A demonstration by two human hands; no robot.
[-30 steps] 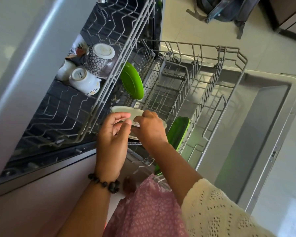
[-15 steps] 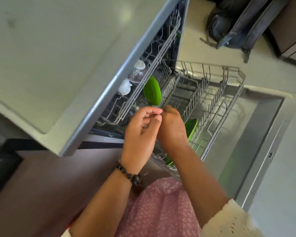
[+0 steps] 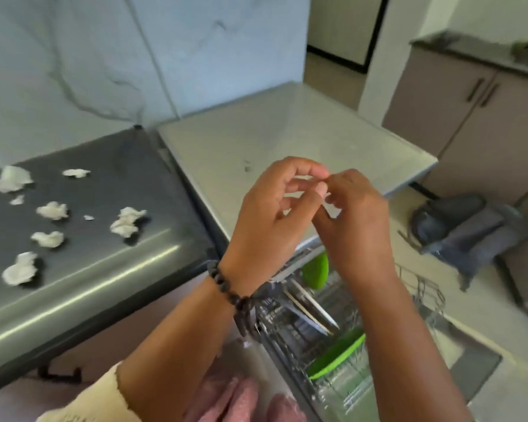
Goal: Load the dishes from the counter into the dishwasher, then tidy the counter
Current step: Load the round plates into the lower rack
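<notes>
Bright, even daylight fills the kitchen. A long streak of glare runs along the dark steel counter (image 3: 83,263), and crumpled tissues (image 3: 125,223) cast short soft shadows there. Motion blur softens everything, and wide-angle distortion bends straight edges near the borders.

Dark brushed-metal worktop (image 3: 83,260), smooth, with a soft shine along the rounded front edge. White crumpled paper scraps (image 3: 128,222) on it, matt and rough. Pale dishwasher top (image 3: 287,138), smooth and slightly glossy, with a metal edge strip. Wire dishwasher rack (image 3: 421,287), thin grey metal. Green plates (image 3: 316,271), smooth glossy plastic by the look. Dark bead bracelet (image 3: 230,295), matt. Cream sleeve (image 3: 89,403), open knitted cloth. Grey backpack (image 3: 467,226) on the floor, matt fabric. Marble-look wall (image 3: 104,56), smooth.
</notes>
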